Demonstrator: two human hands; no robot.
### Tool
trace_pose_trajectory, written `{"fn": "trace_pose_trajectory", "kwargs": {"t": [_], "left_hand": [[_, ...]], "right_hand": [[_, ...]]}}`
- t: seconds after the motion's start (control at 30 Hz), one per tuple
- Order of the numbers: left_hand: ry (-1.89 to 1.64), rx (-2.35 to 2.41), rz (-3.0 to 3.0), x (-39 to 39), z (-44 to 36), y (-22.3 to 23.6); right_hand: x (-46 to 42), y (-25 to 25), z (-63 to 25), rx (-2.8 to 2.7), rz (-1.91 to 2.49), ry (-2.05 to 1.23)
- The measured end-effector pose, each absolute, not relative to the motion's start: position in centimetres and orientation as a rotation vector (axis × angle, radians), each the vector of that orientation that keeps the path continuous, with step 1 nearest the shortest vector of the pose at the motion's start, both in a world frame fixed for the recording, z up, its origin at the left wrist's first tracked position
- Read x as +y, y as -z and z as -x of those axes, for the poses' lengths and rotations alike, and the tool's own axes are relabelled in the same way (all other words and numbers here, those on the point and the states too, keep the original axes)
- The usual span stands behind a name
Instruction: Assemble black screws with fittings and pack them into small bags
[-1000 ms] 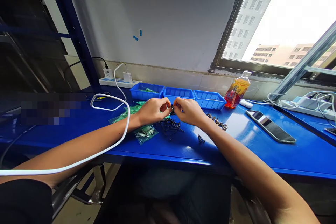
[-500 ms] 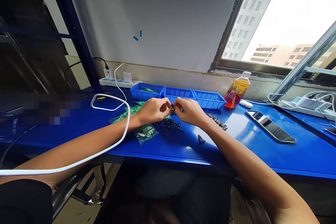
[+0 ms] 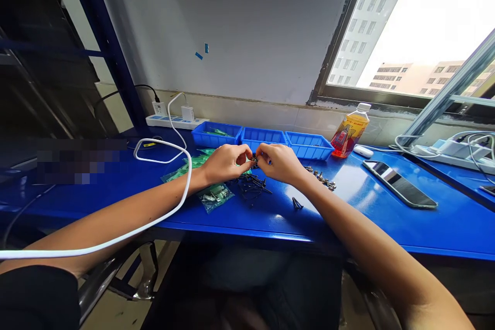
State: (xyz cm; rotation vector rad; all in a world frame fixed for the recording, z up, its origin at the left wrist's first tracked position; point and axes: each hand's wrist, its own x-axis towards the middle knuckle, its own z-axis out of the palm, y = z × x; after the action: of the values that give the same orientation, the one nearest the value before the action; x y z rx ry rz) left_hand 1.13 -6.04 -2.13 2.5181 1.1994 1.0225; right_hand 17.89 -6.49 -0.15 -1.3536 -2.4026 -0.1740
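Observation:
My left hand (image 3: 227,163) and my right hand (image 3: 281,163) meet over the blue table, thumbs and fingertips pinched together. Between them is a small dark metal part (image 3: 254,161), mostly covered by the fingers; its exact kind is too small to make out. Just below lies a loose pile of black screws (image 3: 254,185). A clear bag of metal pieces (image 3: 215,197) rests under my left wrist, with green plastic packets (image 3: 178,171) behind that forearm. Near my right wrist are a few separate black screws (image 3: 297,204) and a row of silvery fasteners (image 3: 324,180).
Three blue bins, left (image 3: 216,139), middle (image 3: 263,137) and right (image 3: 309,147), line the wall. Right of them stand a drink bottle (image 3: 350,131) and a phone (image 3: 400,184). A white cable (image 3: 188,175) loops across my left forearm from a power strip (image 3: 174,122).
Both hands stay pinched at the same spot, with only slight finger movement. The view has shifted a little; nothing on the table has visibly moved.

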Motion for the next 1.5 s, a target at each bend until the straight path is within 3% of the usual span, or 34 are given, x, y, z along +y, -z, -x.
{"fn": "trace_pose_trajectory", "kwargs": {"t": [1.5], "left_hand": [[-0.914, 1.343, -2.577, -6.07, -1.23, 2.15]], "right_hand": [[-6.74, 0.3, -17.34, -2.337, 1.488, 0.178]]}}
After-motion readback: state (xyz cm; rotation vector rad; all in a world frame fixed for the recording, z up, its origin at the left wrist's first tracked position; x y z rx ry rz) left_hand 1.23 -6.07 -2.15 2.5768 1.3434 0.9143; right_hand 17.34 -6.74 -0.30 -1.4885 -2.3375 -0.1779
